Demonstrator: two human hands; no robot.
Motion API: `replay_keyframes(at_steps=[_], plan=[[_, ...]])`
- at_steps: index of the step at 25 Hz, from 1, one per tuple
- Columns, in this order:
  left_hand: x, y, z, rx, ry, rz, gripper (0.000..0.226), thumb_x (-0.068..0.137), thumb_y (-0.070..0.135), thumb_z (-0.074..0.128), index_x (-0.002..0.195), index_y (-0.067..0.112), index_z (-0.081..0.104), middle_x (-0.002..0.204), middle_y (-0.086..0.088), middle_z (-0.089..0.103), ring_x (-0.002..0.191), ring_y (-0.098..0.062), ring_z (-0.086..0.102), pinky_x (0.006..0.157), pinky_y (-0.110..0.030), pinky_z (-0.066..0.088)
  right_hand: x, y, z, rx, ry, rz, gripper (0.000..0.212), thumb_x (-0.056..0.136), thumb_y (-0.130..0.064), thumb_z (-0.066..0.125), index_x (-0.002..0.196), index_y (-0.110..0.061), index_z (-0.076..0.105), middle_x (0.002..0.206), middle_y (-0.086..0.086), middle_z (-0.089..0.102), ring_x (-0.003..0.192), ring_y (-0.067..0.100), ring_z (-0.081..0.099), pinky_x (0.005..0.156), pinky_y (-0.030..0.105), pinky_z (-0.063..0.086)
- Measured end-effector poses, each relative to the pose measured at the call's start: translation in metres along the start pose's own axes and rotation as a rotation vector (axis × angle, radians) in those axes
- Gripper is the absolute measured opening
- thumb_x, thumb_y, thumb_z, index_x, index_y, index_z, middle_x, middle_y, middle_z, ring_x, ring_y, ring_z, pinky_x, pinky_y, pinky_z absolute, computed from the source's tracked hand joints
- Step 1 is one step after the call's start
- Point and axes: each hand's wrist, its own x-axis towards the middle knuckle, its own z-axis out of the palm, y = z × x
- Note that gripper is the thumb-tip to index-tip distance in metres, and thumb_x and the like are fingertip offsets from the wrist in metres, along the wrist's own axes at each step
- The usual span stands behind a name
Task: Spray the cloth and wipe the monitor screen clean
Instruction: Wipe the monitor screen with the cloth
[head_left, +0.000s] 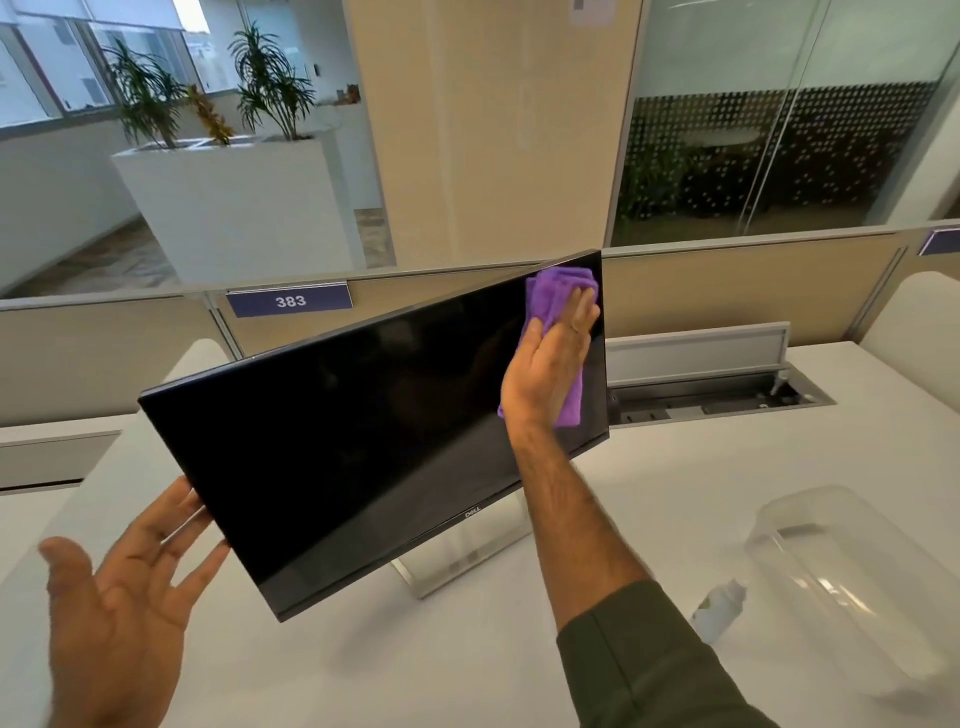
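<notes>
A black monitor (363, 441) on a silver stand (457, 561) sits on the white desk, its dark screen tilted so the right end is higher. My right hand (545, 364) presses a folded purple cloth (558, 296) flat against the screen's upper right corner. My left hand (130, 597) is spread open at the monitor's lower left edge, fingertips touching the bezel. A small white spray bottle (719, 610) lies on the desk to the right of my right forearm.
A clear plastic container (852, 577) lies on the white desk (467, 665) at the right. An open cable tray (717, 400) is set into the desk behind the monitor. Beige partitions with a "383" label (290, 301) bound the far side.
</notes>
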Motion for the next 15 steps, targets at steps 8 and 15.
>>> replay_keyframes(at_steps=[8, 15], plan=[[-0.038, 0.037, 0.064, 0.056, 0.031, 0.050, 0.117, 0.064, 0.102, 0.046, 0.148, 0.022, 0.058, 0.146, 0.003, 0.066, 0.137, -0.022, 0.061, 0.109, -0.052, 0.052, 0.011, 0.005, -0.007, 0.010, -0.049, -0.079, 0.060, 0.108, -0.033, 0.035, 0.160, -0.010, 0.015, 0.169, 0.010, 0.012, 0.157, 0.028, 0.008, 0.128, 0.046, 0.012], [-0.038, 0.048, 0.055, 0.096, 0.082, 0.007, 0.114, 0.067, 0.102, 0.040, 0.147, 0.024, 0.059, 0.146, 0.002, 0.066, 0.138, -0.025, 0.060, 0.116, -0.056, 0.042, -0.140, -0.086, 0.028, -0.205, -0.530, -0.989, 0.057, 0.108, -0.037, 0.042, 0.159, -0.018, 0.027, 0.167, 0.013, 0.019, 0.156, 0.033, 0.007, 0.126, 0.054, 0.007]])
